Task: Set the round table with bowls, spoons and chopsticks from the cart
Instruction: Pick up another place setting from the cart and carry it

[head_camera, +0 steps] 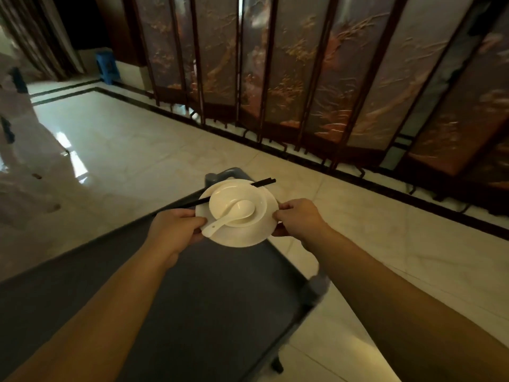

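A white plate (pixel 248 235) is held above the far end of the grey cart (pixel 209 299). On the plate sits a white bowl (pixel 256 198) with a white spoon (pixel 234 213) lying in it, the handle pointing at my left hand. A pair of black chopsticks (pixel 263 183) lies across the plate's far side. My left hand (pixel 173 227) grips the plate's left rim and my right hand (pixel 300 219) grips its right rim.
The cart's dark top stretches toward me, with a post (pixel 316 288) at its right corner. A folding screen (pixel 303 78) stands along the far side of the glossy tiled floor (pixel 124 150). A blue stool (pixel 107 67) stands at the back left.
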The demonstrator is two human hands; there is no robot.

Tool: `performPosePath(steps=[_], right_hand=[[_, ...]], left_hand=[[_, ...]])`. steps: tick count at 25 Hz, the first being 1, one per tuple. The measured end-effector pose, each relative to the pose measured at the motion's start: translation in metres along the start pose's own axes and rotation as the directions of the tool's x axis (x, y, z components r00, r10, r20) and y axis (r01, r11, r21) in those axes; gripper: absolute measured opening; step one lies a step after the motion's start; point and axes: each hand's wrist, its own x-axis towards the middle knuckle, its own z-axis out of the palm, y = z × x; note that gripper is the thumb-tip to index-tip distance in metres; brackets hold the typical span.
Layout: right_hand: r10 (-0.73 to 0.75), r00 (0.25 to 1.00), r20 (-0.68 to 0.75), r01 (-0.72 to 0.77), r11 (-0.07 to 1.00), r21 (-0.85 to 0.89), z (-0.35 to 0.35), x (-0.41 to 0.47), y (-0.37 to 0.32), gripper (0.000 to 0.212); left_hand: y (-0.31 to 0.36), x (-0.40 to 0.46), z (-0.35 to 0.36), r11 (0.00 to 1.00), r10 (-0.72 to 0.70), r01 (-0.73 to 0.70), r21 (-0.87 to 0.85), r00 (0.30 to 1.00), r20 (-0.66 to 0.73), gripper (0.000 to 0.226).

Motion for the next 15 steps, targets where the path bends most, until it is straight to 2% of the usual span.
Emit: performPosePath(steps=[5,8,15], right_hand=[[0.096,0.985,-0.142,-0.08,0.991,0.111,-0.132,-0.018,0.019,0.01],[0.137,0.959,-0.248,-0.099,0.982,0.159,-0.221,-0.036,0.048,0.011],[0.279,0.83,-0.482,-0.15,0.946,0.289,-0.428,-0.112,0.153,0.016]], left_hand=[[0.058,-0.023,0.109,0.996,0.064,-0.052,-0.077,0.984,0.163,0.021],[0.087,-0.05,0.192,0.997,0.07,-0.056,-0.056,0.95,0.303,0.025],[0.126,-0.151,0.417,0.99,0.133,-0.138,-0.034,0.824,0.551,0.024]])
